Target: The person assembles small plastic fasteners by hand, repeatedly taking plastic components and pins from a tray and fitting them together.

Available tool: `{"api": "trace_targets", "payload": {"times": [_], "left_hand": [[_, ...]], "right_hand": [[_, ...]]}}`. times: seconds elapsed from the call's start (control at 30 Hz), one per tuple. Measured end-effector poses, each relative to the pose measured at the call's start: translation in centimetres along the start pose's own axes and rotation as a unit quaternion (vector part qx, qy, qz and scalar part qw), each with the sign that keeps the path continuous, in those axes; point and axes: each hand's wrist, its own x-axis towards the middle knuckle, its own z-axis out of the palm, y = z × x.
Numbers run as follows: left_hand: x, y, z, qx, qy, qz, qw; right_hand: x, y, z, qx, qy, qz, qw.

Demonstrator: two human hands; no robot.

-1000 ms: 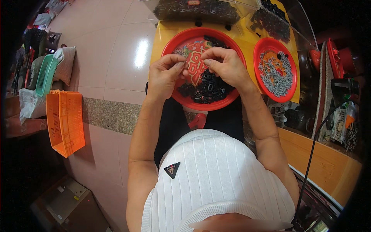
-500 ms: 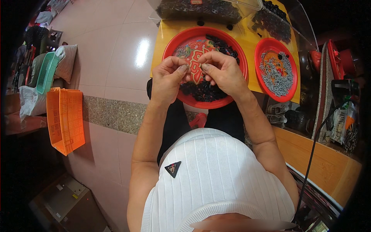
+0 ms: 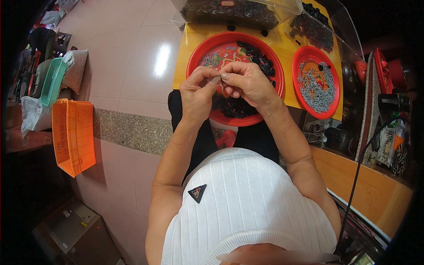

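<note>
My left hand [image 3: 198, 90] and my right hand [image 3: 248, 84] meet over a large round red tray [image 3: 192, 62]. Thumb and forefinger of each hand are pinched, and their tips touch. What sits between them is too small and covered to make out. Beneath my hands the tray carries small black parts [image 3: 238, 108] along its near and right sides. Small grey pieces [image 3: 211, 59] lie at its far left. To the right, a smaller red tray [image 3: 297, 66] holds a heap of grey screw-like pieces [image 3: 320, 95].
Both trays rest on a yellow table [image 3: 287, 39]. Clear bins of black parts [image 3: 229, 13] stand at its far side. An orange plastic crate [image 3: 74, 137] and a green basket [image 3: 53, 81] are on the left. A black cable [image 3: 353, 185] hangs at the right.
My two hands have come together: the fingertips were apart over the tray and now touch. Both stay pinched.
</note>
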Motion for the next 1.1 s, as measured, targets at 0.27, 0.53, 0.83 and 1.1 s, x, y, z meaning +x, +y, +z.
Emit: {"api": "trace_targets", "payload": {"times": [0.27, 0.53, 0.83, 1.1], "left_hand": [[0.0, 0.8, -0.9, -0.15, 0.06, -0.094, 0.982], [-1.1, 1.0, -0.4, -0.21, 0.013, -0.156, 0.965], [-1.6, 0.5, -0.6, -0.196, 0.006, -0.139, 0.971], [-1.7, 1.3, 0.2, -0.27, 0.024, -0.19, 0.943]], "right_hand": [[2.1, 1.1, -1.2, -0.303, 0.119, -0.073, 0.943], [1.1, 0.1, -1.3, -0.197, 0.11, -0.051, 0.973], [2.1, 0.5, -1.7, -0.586, 0.137, -0.318, 0.733], [-1.1, -0.3, 0.7, -0.055, 0.081, -0.052, 0.994]]}}
